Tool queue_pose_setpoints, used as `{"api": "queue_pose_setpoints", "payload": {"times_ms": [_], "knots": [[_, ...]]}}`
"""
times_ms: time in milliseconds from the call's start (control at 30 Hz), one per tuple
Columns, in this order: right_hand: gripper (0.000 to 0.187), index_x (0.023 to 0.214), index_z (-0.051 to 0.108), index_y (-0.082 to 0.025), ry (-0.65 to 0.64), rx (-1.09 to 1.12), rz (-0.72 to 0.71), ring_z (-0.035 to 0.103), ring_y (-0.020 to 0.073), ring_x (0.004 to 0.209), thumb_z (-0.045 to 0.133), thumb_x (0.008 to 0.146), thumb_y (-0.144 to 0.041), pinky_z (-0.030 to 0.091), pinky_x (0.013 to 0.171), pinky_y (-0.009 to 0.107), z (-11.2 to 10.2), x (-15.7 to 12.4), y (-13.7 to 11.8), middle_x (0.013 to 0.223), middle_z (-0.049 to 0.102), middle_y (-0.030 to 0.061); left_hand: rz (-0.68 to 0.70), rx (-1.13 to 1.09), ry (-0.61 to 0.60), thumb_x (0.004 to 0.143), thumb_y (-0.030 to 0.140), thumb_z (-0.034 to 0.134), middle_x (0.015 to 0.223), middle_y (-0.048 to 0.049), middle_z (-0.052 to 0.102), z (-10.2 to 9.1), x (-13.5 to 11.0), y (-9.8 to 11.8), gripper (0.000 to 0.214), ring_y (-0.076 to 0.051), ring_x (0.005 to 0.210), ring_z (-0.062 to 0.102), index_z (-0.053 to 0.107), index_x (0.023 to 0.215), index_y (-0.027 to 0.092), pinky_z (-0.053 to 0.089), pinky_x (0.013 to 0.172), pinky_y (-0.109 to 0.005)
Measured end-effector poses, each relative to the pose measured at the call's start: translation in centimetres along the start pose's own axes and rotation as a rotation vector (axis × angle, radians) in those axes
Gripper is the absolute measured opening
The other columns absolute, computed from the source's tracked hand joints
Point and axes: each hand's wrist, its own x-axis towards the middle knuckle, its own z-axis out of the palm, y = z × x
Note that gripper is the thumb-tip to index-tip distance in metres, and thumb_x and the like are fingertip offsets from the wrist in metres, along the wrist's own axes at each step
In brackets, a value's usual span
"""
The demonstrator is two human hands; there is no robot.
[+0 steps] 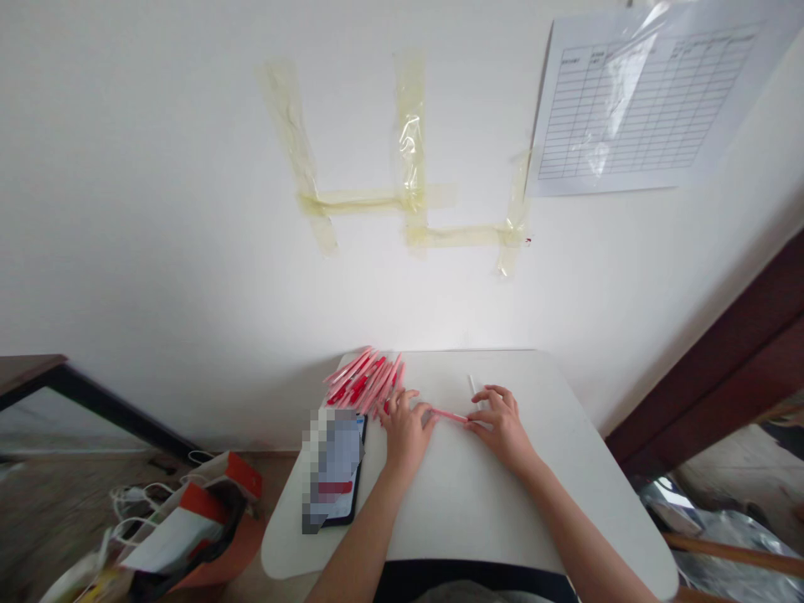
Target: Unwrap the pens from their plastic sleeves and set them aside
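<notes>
A slim pink pen-like stick (449, 414) lies level between my two hands, low over the white table. My left hand (405, 427) pinches its left end with the fingertips, while its other fingers rest beside the pile. My right hand (501, 423) grips the right end between thumb and finger, with the remaining fingers curled above. To the left of my left hand is a loose heap of pink and red pen-like sticks (365, 381). A thin white stick (472, 383) lies just beyond my right fingers, its lower part hidden by them.
A phone (359, 469), partly blurred out, lies at the table's left side. The white table (465, 511) meets a wall bearing yellowed tape (411, 151) and a printed chart (646, 109). Paper bags (182, 519) stand on the floor at left; dark wood (709, 360) is at right.
</notes>
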Motion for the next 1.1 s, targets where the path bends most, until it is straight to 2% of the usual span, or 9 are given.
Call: {"api": "queue_pose_setpoints", "payload": {"times_ms": [233,467,700,1100], "knots": [[0.009,0.084,0.079,-0.034,-0.025,-0.047,-0.034,0.041,0.0316,0.127,0.071,0.086,-0.03,0.04,0.106,0.055,-0.13,-0.06,-0.45,0.12,0.063,0.006,0.028,-0.024,0.046,0.078,0.028,0.076,0.123,-0.0066,0.064,0.21,0.08,-0.17,0.012,-0.033,0.125,0.049,0.075,0.09,0.028,0.028,0.112,-0.067],[0.01,0.083,0.079,-0.037,-0.035,-0.104,-0.059,0.042,0.0317,0.129,0.074,0.083,-0.028,0.032,0.112,0.061,0.22,0.03,-0.22,0.119,0.064,0.0039,0.107,-0.102,0.142,0.084,0.025,0.07,0.124,-0.0088,0.062,-0.34,0.23,0.17,0.014,-0.03,0.122,0.052,0.072,0.098,0.025,0.034,0.109,-0.06],[0.008,0.085,0.077,-0.035,-0.024,-0.112,-0.081,0.042,0.0311,0.129,0.069,0.088,-0.032,0.03,0.113,0.062,0.69,-0.08,-0.6,0.119,0.064,0.0035,0.143,-0.17,0.187,0.087,0.028,0.067,0.12,-0.0077,0.06,-0.61,0.37,0.54,0.019,-0.028,0.12,0.053,0.069,0.106,0.027,0.038,0.109,-0.055],[0.01,0.091,0.077,-0.036,-0.039,-0.11,-0.052,0.043,0.0317,0.128,0.068,0.088,-0.032,0.034,0.11,0.059,0.64,0.03,-0.64,0.118,0.065,0.0044,0.15,-0.214,0.214,0.093,0.031,0.059,0.116,-0.0083,0.06,0.01,0.45,-0.26,0.009,-0.027,0.118,0.053,0.062,0.095,0.023,0.039,0.106,-0.053]]}}
